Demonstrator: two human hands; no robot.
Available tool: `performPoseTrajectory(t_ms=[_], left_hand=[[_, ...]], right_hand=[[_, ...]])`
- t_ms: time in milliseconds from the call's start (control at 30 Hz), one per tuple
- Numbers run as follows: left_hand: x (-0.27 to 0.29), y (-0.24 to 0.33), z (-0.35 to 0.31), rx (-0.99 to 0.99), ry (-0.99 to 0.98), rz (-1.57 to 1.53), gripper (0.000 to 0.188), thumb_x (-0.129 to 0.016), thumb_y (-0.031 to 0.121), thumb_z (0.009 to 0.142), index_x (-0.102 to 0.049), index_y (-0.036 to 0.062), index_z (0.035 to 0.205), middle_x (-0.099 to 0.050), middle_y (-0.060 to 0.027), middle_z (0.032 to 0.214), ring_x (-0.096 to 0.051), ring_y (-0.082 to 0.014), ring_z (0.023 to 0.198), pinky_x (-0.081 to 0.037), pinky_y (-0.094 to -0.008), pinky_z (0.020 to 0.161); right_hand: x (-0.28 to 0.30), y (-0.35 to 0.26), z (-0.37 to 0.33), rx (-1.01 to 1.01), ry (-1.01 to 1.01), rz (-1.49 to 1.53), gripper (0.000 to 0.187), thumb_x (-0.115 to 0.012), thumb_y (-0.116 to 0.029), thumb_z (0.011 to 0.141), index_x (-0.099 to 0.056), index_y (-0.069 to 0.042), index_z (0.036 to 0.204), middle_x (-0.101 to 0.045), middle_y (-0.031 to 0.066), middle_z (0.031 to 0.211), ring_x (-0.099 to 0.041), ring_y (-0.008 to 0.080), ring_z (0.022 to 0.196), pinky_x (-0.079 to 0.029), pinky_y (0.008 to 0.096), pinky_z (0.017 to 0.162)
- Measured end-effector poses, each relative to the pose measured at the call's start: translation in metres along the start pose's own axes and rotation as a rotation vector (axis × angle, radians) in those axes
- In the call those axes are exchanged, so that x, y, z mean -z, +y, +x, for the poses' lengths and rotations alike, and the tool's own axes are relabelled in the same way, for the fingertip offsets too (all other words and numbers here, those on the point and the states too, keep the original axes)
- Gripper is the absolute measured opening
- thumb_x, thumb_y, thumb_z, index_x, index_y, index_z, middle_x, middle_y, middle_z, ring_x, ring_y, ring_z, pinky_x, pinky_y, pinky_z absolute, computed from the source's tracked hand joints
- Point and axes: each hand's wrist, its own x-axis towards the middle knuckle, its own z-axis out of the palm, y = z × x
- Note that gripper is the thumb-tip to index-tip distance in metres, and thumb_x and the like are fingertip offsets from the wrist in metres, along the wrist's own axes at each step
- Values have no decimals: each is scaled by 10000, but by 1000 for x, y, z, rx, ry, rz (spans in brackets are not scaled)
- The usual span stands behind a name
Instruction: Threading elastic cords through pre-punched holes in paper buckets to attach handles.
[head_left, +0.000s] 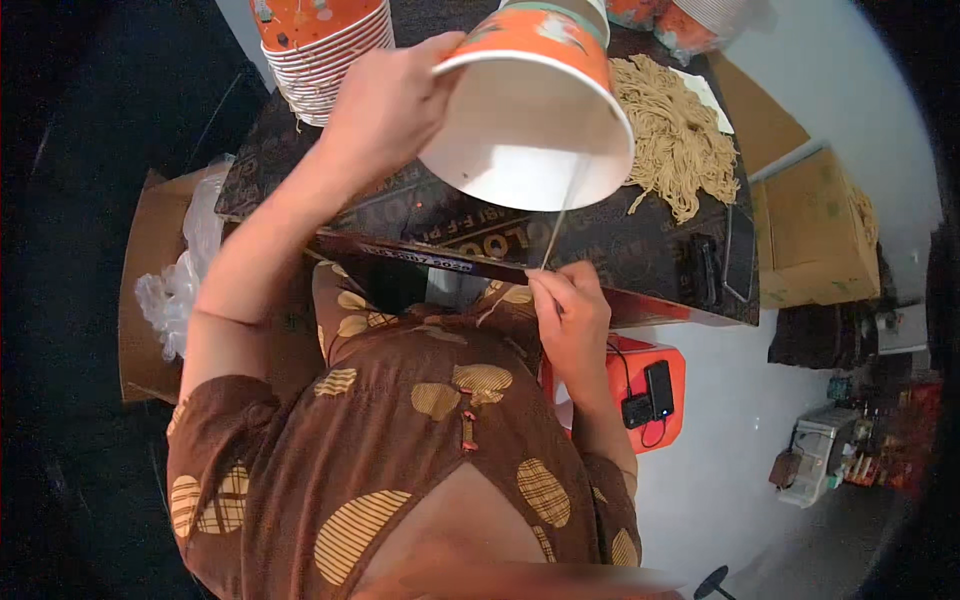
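My left hand (392, 105) grips the rim of an orange paper bucket (540, 130) with a printed pattern, thumb side uppermost. The bucket is tilted, its white inside facing me. Between thumb and fingers of my right hand (572, 312), below the table's front edge, is pinched a thin beige cord (556, 238). Taut, the cord runs up to the bucket's lower right side; where it is fastened I cannot tell. Right of the bucket lies a loose pile of beige cords (680, 135). A tall stack of similar paper buckets (330, 65) stands beyond my left forearm.
The dark table (400, 215) has printed boards on top. A black tool-like object (705, 268) lies at its right corner. Cardboard boxes (820, 235) stand at right and left, the left one with clear plastic bags (180, 285). A red stool (665, 400) holds a phone (658, 388).
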Motion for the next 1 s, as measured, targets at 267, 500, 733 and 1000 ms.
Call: performPoseTrajectory(t_ms=[267, 500, 733, 1000], left_hand=[[-32, 13, -65, 836, 60, -1210, 343, -466, 213, 982, -521, -113, 1074, -635, -150, 807, -630, -176, 563, -524, -258, 400], [-35, 25, -101, 965, 121, -1571, 349, -440, 184, 994, -445, -118, 1170, -630, -203, 967, -674, -248, 698, -584, -302, 477], [-28, 31, -113, 950, 129, -1582, 351, -452, 192, 993, -449, -109, 1174, -642, -199, 961, -680, -244, 696, -577, -301, 466], [-31, 30, -113, 1012, 104, -1581, 348, -464, 191, 988, -454, -101, 1178, -643, -191, 961, -678, -235, 690, -576, -298, 459]], right_hand=[[-9, 11, -20, -367, -95, 418, 131, -566, -49, 918, -665, 17, 972, -644, 53, 705, -561, 87, 572, -467, 247, 530], [-11, 15, -29, -471, 374, 745, 223, -480, -39, 959, -609, 43, 1121, -664, 111, 969, -633, 140, 828, -511, 255, 743], [2, 23, -16, -419, 628, 1388, 263, -507, -90, 964, -520, 35, 1195, -601, 117, 1114, -585, 227, 1009, -462, 372, 916], [7, 3, 11, -292, 302, 1528, 173, -514, -72, 960, -507, -7, 1121, -579, 65, 882, -389, 79, 544, -366, 235, 552]])
